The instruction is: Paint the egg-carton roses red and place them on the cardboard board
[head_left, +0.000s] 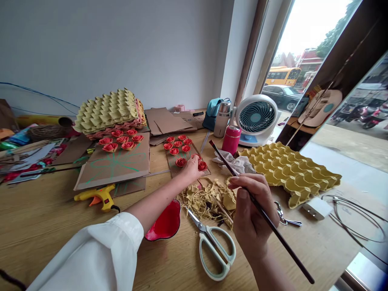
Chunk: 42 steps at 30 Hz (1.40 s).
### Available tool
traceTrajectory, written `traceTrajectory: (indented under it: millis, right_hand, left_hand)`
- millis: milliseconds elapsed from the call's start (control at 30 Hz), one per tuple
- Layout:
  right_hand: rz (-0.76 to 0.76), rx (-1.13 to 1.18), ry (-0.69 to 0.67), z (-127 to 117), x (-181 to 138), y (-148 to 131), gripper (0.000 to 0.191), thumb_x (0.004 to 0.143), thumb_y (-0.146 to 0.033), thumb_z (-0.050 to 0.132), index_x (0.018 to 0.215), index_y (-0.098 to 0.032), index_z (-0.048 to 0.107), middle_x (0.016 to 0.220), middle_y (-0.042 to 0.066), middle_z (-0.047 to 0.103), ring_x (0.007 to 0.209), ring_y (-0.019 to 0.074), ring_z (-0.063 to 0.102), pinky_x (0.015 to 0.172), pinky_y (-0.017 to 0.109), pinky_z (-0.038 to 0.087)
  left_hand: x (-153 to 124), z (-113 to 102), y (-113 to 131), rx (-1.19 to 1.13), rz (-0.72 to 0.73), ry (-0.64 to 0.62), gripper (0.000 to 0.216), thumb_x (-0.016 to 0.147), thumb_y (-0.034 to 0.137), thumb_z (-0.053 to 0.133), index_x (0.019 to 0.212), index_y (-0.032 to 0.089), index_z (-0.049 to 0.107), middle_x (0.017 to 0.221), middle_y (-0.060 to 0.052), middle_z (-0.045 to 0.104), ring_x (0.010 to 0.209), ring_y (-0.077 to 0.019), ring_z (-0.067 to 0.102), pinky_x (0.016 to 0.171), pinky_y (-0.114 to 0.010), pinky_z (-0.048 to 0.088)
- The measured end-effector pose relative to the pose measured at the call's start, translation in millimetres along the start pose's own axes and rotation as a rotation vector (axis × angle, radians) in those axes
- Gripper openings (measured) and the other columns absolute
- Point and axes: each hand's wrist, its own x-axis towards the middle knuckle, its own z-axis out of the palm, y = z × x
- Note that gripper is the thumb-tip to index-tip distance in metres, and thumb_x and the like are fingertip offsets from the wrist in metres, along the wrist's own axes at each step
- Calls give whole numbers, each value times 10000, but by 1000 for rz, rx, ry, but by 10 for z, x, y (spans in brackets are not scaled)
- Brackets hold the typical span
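Observation:
My left hand [191, 166] reaches forward over the wooden table and pinches a red paper rose [196, 158] at the near corner of a small cardboard piece [175, 169]. Several more red roses [178, 144] sit on that piece. My right hand [251, 210] is closed round a long dark paintbrush [266, 218], its tip pointing up and away to the left. A red dish of paint [165, 223] lies under my left forearm.
White-handled scissors [212, 242] and a heap of yellow egg-carton scraps [206, 198] lie between my hands. A yellow egg tray [291, 169], a fan [257, 118], a pink cup [231, 140], a yellow glue gun [97, 196], stacked egg trays [109, 110] and a bigger cardboard with roses [115, 163] surround them.

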Motion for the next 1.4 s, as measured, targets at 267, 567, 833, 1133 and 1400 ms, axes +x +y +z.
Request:
traceTrajectory:
  millis: [267,567,833,1133,1400]
  right_hand:
    - [-13,-17,-7,4,14,5,222,1105,-152,592,1174,-274,765,1006,48,725,883,212,700,748,367,578]
    - [-36,-70,-99,61,20,96,218,1104,-142,588,1167,-273,751,1025,55,765,920,223,734,795,376,616]
    - [-81,-138,-233,150,-89,198,235,1119,-208,587,1272,-262,756,1105,88,784,997,243,781,866,402,642]
    - [-126,-238,-492,258,-226,290,309,1085,-121,518,1218,-252,765,930,44,784,841,234,730,839,385,528]
    - [-131,-323,-557,237,-241,355,305,1061,-86,497,1212,-236,715,927,42,774,848,249,722,830,383,471]
  left_hand:
    - [-170,-241,-14,-20,3,56,395,1051,328,815,1398,173,708,1385,-130,746,1193,-310,760,1026,-522,664]
    - [-856,-915,-244,-117,68,206,103,856,182,716,948,230,719,1061,-60,769,849,-240,753,896,-393,630]
    - [-1879,-1162,-557,-307,-36,345,224,888,460,669,850,248,733,832,-34,778,766,-238,734,712,-326,586]
    - [-2549,-1139,-503,-622,-108,227,590,978,731,632,621,266,563,592,21,535,576,-185,503,573,-308,448]
    - [-2675,-934,-138,-1024,-237,66,560,898,755,812,919,197,784,812,-48,767,686,-191,656,637,-294,465]
